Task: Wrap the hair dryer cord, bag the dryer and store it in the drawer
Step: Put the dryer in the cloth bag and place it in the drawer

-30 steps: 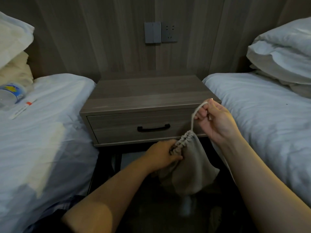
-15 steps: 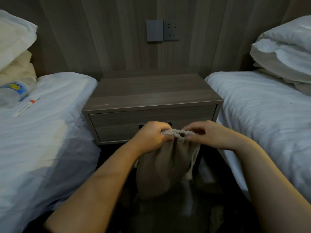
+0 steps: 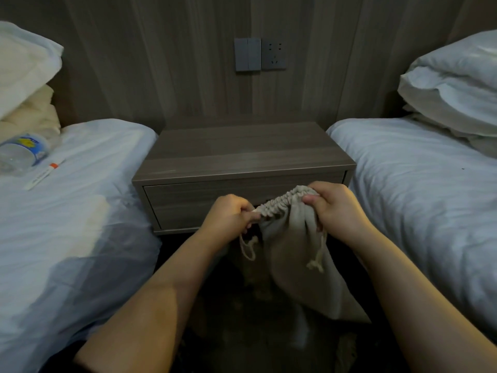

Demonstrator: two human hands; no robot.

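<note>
Plainly, the drawer (image 3: 188, 205) stood closed behind the work. I held the cloth bag (image 3: 295, 265) hanging before it, my left hand (image 3: 228, 219) and right hand (image 3: 338, 211) each pinching its gathered mouth, evidently to spread the opening; the dryer itself was unseen.

The bag (image 3: 301, 254) is gathered tight at the top, hiding its inside from me. Its mouth, my left hand (image 3: 228, 219) and right hand (image 3: 334, 208) cover the middle of the drawer (image 3: 188, 203) front. The bottle (image 3: 20, 154) on the left bed (image 3: 80, 211) is cut by the edge, its label too small to read.
</note>
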